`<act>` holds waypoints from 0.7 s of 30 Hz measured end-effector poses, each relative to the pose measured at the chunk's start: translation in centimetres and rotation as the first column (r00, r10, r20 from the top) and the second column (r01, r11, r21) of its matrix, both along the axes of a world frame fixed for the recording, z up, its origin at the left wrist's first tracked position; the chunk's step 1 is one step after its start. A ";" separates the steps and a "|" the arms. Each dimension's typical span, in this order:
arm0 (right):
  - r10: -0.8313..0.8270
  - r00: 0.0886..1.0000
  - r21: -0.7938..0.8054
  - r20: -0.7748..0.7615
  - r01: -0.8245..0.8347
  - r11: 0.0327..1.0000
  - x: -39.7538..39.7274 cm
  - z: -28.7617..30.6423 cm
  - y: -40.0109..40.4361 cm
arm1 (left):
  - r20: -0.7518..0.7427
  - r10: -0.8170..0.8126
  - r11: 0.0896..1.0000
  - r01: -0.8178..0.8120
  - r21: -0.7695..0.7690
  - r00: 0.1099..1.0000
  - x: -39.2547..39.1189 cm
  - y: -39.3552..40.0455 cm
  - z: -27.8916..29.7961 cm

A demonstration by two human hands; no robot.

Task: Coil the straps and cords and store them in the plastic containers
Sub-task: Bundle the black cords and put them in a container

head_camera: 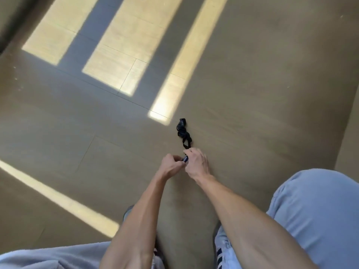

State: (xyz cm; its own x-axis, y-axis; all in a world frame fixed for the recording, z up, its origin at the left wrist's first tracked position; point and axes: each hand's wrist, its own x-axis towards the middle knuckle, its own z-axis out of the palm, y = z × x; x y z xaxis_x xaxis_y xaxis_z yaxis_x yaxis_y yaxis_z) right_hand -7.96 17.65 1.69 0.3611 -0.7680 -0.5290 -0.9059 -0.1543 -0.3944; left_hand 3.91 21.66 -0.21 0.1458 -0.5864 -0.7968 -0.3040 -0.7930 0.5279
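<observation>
Both hands meet at the near end of the black strap, left hand and right hand pinching it with curled fingers (probably to begin coiling), its bunched far end trailing on the floor.

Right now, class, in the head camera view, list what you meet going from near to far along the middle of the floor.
Shoe → left hand and right hand gripping the strap's near end together → black strap lying bunched on the floor → sunlit patches.
</observation>
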 end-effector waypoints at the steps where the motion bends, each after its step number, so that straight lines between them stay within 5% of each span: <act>1: -0.048 0.998 -0.009 0.045 0.048 0.999 0.4 0.7 0.0 | -0.056 0.040 0.999 -0.041 -0.006 0.998 1.0 -0.2 1.0; 6: -0.228 0.959 0.038 0.169 0.225 0.974 3.0 5.2 -1.8 | -0.275 0.312 0.939 -0.340 -0.057 0.909 4.9 -2.2 7.3; 10: -0.375 0.908 0.101 0.189 0.362 0.927 5.2 12.2 -3.3 | -0.313 0.570 0.818 -0.560 0.132 0.760 6.2 -3.4 14.6; 15: -0.407 0.880 0.165 0.245 0.376 0.912 7.2 27.0 -2.4 | -0.276 0.748 0.663 -0.668 0.338 0.603 6.7 -1.7 27.7; 19: -0.469 0.842 0.271 0.267 0.402 0.875 8.8 42.6 -1.0 | -0.056 0.736 0.625 -0.645 0.439 0.675 5.9 1.5 42.5; 21: -0.536 0.792 0.354 0.292 0.431 0.830 9.5 50.4 -0.3 | -0.092 0.840 0.491 -0.679 0.546 0.534 5.7 3.2 49.5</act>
